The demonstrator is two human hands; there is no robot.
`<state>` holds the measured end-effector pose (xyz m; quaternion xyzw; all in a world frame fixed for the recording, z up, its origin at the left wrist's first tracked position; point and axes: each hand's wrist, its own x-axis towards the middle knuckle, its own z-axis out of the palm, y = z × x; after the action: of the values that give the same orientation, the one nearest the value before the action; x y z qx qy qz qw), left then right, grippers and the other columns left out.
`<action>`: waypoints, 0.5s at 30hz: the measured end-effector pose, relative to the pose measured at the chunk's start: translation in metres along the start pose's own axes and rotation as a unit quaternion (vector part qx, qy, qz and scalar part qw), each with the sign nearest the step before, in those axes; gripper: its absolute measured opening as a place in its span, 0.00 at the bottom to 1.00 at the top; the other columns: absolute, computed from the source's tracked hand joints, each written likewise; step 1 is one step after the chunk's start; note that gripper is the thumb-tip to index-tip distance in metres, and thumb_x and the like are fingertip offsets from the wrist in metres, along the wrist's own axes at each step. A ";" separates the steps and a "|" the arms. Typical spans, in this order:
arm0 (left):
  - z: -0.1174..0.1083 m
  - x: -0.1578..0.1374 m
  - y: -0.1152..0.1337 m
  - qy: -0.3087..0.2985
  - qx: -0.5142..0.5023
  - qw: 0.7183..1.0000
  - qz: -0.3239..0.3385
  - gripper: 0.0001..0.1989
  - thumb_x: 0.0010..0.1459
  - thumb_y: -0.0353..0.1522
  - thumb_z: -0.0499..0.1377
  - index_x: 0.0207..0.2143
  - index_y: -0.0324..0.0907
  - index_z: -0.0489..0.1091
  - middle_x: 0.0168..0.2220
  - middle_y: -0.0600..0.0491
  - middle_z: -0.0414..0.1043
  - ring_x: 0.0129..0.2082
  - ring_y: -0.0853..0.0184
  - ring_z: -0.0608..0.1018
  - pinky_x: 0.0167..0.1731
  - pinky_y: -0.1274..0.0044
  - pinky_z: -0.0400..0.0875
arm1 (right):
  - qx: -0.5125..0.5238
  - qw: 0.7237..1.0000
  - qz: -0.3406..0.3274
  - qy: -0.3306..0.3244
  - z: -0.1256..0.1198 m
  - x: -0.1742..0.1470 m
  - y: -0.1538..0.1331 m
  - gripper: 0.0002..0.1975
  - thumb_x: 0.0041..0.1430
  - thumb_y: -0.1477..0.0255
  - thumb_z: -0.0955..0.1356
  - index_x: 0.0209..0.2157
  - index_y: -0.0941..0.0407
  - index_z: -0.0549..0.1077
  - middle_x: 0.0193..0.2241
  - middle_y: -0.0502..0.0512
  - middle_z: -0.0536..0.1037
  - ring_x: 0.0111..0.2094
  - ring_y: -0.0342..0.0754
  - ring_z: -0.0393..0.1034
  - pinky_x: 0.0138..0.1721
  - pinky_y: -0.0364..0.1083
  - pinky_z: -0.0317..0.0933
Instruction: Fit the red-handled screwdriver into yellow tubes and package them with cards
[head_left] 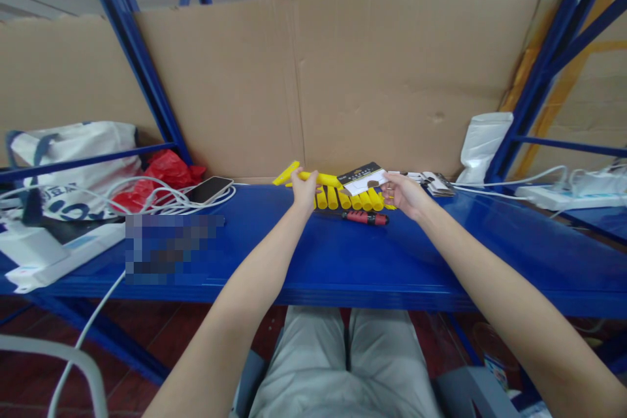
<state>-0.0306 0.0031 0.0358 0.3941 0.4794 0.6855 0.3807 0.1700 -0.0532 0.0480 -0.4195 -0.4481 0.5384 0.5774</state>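
My left hand [304, 189] is closed around a yellow T-shaped tool [324, 179], its crosswise head pointing left and its handle running right. Between the fingers of my right hand [402, 196] is a printed card [363, 179], black and white with a yellow stripe. The card overlaps the end of the yellow handle; whether they touch I cannot tell. Just below, several yellow handles [355, 201] lie side by side on the blue table [343, 255]. In front of them rests a screwdriver [365, 217] with a red and black grip.
More printed cards [438, 184] lie behind my right hand. A white pouch [482, 147] stands against the cardboard wall [392, 78]. To the left are a phone [211, 189], white cables, a red plastic bag [169, 173], a tote bag [88, 163] and a power strip [68, 261].
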 end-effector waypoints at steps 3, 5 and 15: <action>-0.001 -0.001 0.002 0.014 0.012 1.000 0.010 0.22 0.54 0.27 0.55 0.51 0.45 0.56 0.36 0.53 0.68 0.22 0.75 0.72 0.20 0.83 0.65 | 0.006 0.997 -0.018 0.069 -0.006 0.006 0.000 0.06 0.55 0.73 0.63 0.26 0.57 0.63 0.16 0.47 0.65 0.15 0.37 0.55 0.16 0.37 0.50; -0.001 -0.002 0.003 0.012 0.023 1.000 0.008 0.21 0.54 0.27 0.54 0.51 0.45 0.57 0.35 0.54 0.68 0.23 0.74 0.72 0.20 0.82 0.65 | 0.006 0.992 -0.036 0.124 -0.014 0.012 0.000 0.04 0.53 0.75 0.63 0.25 0.57 0.62 0.15 0.47 0.65 0.14 0.37 0.54 0.14 0.38 0.49; 0.006 -0.014 0.004 -0.034 0.042 0.999 -0.004 0.18 0.52 0.26 0.52 0.47 0.45 0.60 0.31 0.56 0.67 0.20 0.74 0.70 0.19 0.82 0.62 | -0.094 0.901 -0.101 0.411 -0.104 0.046 0.000 0.05 0.53 0.77 0.60 0.32 0.52 0.60 0.22 0.47 0.63 0.17 0.39 0.56 0.14 0.38 0.52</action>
<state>-0.0204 -0.0083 0.0386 0.4309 0.4962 0.6493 0.3829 0.2719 -0.0074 0.0256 -0.6084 -0.2598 0.2126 0.7191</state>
